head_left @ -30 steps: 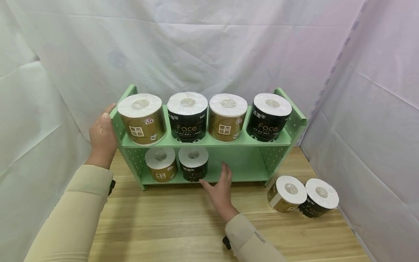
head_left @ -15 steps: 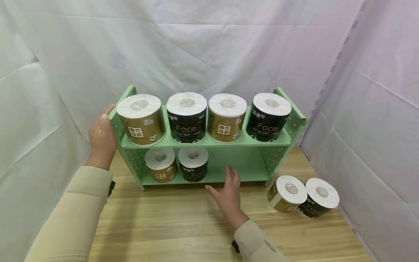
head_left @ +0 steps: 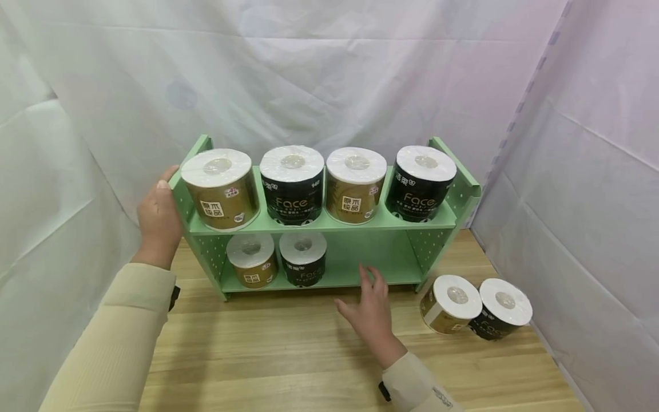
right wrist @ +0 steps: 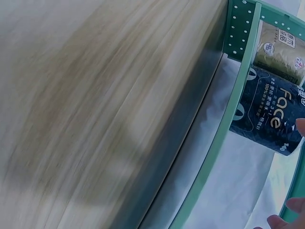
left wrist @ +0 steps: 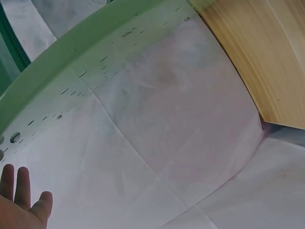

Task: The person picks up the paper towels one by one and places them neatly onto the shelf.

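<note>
Two toilet paper rolls stand upright at the left of the green shelf rack's lower level: a gold roll [head_left: 253, 269] and a black roll [head_left: 304, 266]. My left hand [head_left: 158, 214] touches the outside of the rack's left panel [head_left: 180, 194], its index fingertip hidden behind the edge. In the left wrist view, several straight fingers [left wrist: 22, 186] show beside the panel. Holding nothing, my right hand [head_left: 372, 312] hovers before the lower shelf [head_left: 373, 269], fingers spread, right of the black roll. The right wrist view catches only a few fingertips [right wrist: 279, 220].
Gold and black rolls alternate along the upper shelf [head_left: 324, 227]. On the wooden table [head_left: 268, 355] at the right stand a gold roll [head_left: 448, 306] and a black roll [head_left: 496, 312], touching or nearly so. White cloth [head_left: 329, 80] hangs behind and at both sides.
My right hand has drawn away from the black roll on the lower shelf, moving right and toward me. The left hand stays at the rack's side; the rolls keep their places.
</note>
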Tool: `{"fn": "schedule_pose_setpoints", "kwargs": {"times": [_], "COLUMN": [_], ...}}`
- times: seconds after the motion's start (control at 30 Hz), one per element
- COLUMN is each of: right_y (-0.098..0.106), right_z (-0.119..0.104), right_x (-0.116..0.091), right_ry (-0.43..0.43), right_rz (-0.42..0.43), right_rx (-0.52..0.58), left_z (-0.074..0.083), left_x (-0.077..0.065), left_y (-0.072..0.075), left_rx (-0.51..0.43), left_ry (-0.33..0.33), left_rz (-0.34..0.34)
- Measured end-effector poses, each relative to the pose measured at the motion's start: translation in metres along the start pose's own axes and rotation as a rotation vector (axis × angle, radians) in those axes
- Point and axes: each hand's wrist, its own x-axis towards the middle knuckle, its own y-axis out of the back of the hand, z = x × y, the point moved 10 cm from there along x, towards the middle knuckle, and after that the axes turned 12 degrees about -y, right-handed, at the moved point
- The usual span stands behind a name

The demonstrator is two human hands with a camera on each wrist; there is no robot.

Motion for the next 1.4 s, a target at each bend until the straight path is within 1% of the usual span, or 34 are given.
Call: {"fn": "schedule_pose_setpoints", "kwargs": {"times": [0.17,0.27,0.5,0.7,0.9,1.1,1.27,1.4], "right_y": [0.007,0.011,0.018,0.025,0.035,0.045,0.056,0.065], "right_z": [0.0,0.002,0.01,0.021,0.032,0.044,0.054,0.061], "right_x": [-0.003,-0.006,-0.012,-0.016,-0.02,-0.023,-0.026,-0.03], "right_ry": [0.049,0.074,0.095,0.071,0.047,-0.007,-0.032,-0.044], "right_rz": [0.024,0.039,0.048,0.051,0.092,0.092,0.143,0.191], "right_rx": [-0.076,-0.101,-0.141,-0.171,-0.146,-0.121,-0.123,-0.118], "left_z": [0.001,0.001,0.001,0.0,-0.002,0.0,-0.002,-0.003], "left_x": [0.0,0.0,0.001,0.0,-0.001,-0.003,-0.003,-0.003], "left_y": [0.002,0.002,0.003,0.001,0.0,0.0,-0.002,-0.002], "left_rx": [0.004,-0.004,-0.01,-0.009,-0.018,-0.016,-0.039,-0.035], "left_ry": [-0.003,-0.002,-0.007,-0.002,0.031,0.031,0.051,0.047], "left_rz": [0.01,0.014,0.02,0.008,-0.003,-0.01,-0.025,-0.021]}}
